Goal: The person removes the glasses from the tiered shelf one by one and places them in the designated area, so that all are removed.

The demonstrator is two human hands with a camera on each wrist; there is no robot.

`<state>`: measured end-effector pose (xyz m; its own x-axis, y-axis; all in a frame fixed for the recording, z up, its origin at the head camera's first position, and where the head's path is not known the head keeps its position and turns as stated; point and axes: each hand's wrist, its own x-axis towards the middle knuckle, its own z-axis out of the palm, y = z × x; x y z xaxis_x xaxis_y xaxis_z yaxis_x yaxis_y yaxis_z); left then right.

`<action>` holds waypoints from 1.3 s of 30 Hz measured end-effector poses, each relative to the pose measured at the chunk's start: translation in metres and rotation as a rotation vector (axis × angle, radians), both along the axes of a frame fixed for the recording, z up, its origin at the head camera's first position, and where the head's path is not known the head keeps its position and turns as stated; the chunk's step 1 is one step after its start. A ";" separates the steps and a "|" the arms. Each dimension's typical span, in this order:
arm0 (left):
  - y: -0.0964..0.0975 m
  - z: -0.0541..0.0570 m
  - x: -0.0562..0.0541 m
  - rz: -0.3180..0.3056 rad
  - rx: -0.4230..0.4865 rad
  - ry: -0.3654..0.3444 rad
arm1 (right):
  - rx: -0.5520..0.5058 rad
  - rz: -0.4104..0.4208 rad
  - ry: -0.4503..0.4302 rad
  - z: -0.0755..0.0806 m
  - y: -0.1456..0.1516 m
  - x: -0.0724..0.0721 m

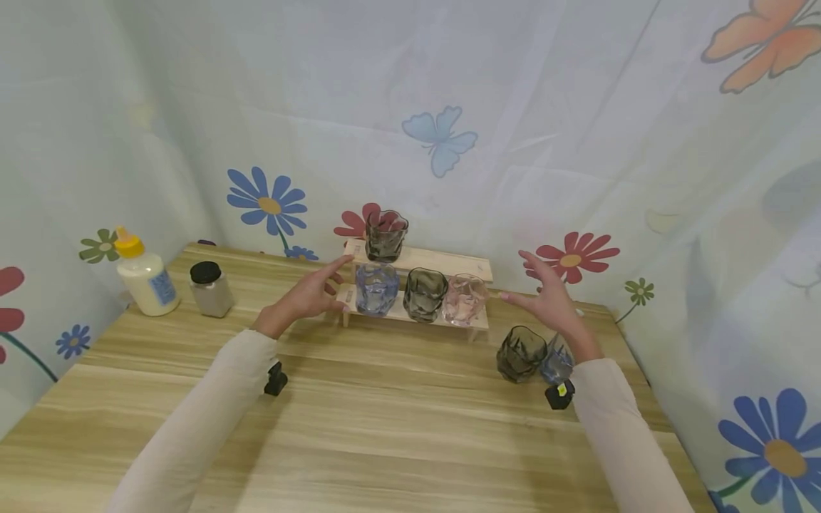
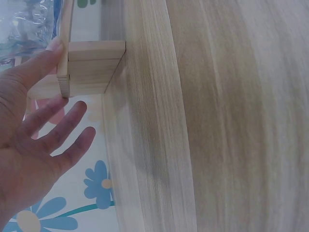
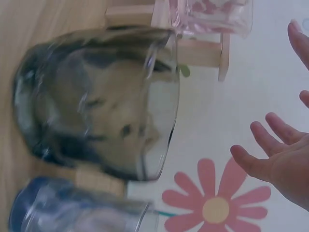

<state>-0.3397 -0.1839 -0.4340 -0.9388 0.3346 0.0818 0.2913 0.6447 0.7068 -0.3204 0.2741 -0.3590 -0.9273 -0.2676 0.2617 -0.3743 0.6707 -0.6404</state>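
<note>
A two-step wooden stand [image 1: 442, 263] stands at the back of the table. On its lower step sit a blue glass [image 1: 376, 291], a grey glass [image 1: 425, 296] and a pink glass [image 1: 465, 299]; another dark glass [image 1: 385, 239] stands on the upper step at the left. My left hand [image 1: 308, 293] is at the stand's left end, its thumb and fingers extended, fingertips right at the board's end [image 2: 63, 84] in the left wrist view. Off the stand's right end, my right hand [image 1: 550, 303] is spread in the air, holding nothing, its thumb pointing toward the pink glass.
A grey glass [image 1: 521, 354] and a blue glass [image 1: 556, 360] stand side by side on the table below my right hand. At the left are a glue bottle [image 1: 149, 283] with a yellow cap and a black-lidded jar [image 1: 212, 291]. A patterned curtain [image 1: 359, 92] hangs close behind the stand.
</note>
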 end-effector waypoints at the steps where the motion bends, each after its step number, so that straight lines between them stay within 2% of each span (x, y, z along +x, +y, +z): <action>1: 0.000 0.000 0.000 -0.002 0.001 0.002 | -0.005 0.008 -0.004 0.001 -0.005 -0.002; 8: 0.001 0.001 0.000 -0.003 0.006 0.004 | 0.018 0.040 0.007 0.008 -0.030 -0.017; 20: 0.001 0.002 0.003 0.001 0.010 0.000 | 0.013 0.079 0.029 0.009 -0.061 -0.036; 28: 0.000 0.002 0.002 -0.006 0.011 0.006 | -0.050 0.105 0.005 0.010 -0.074 -0.041; 39: 0.000 0.000 0.002 -0.006 0.009 0.007 | -0.067 0.114 -0.009 0.013 -0.088 -0.042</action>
<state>-0.3379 -0.1844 -0.4340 -0.9360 0.3399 0.0916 0.3007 0.6366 0.7102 -0.3626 0.1865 -0.3456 -0.8945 -0.3532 0.2741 -0.4392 0.5798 -0.6863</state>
